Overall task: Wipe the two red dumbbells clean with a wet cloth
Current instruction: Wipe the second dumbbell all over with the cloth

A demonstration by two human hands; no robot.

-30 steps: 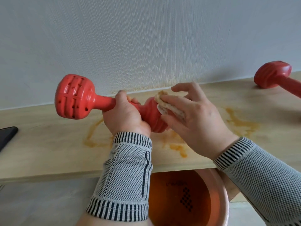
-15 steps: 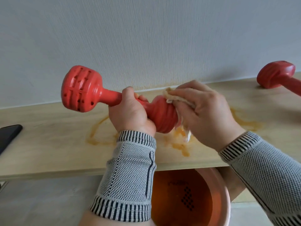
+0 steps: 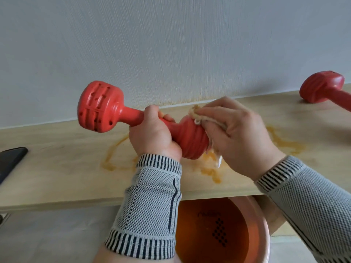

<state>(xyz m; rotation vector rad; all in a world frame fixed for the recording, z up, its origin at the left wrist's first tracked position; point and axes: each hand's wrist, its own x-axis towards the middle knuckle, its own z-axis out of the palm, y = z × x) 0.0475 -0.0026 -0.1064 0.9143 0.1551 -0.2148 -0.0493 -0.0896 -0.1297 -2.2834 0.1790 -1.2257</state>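
I am holding the first dumbbell (image 3: 133,118) off the wooden shelf (image 3: 57,164), with my left hand (image 3: 153,137) wrapped tight around its handle. Its long axis is running left to right and tilting slightly, the far head (image 3: 98,107) pointing up and to my left, the near head (image 3: 190,141) lying to the right of my grip and just above the shelf. That near head is the one I am working on. My right hand (image 3: 239,137) is lying directly against it, fingers curled over the cloth (image 3: 197,114) and pressing it onto the top and right side of the head; a damp end of the cloth is hanging below my palm. So the right hand is nearer the surface being wiped, and the left is only steadying.

I judge the next stroke is depending on turning the handle so the unwiped ribs come round to the cloth. The second dumbbell (image 3: 322,88) is lying on the shelf well apart, far to my right, untouched. An orange basin (image 3: 262,224) is sitting below the shelf edge, under my wrists.
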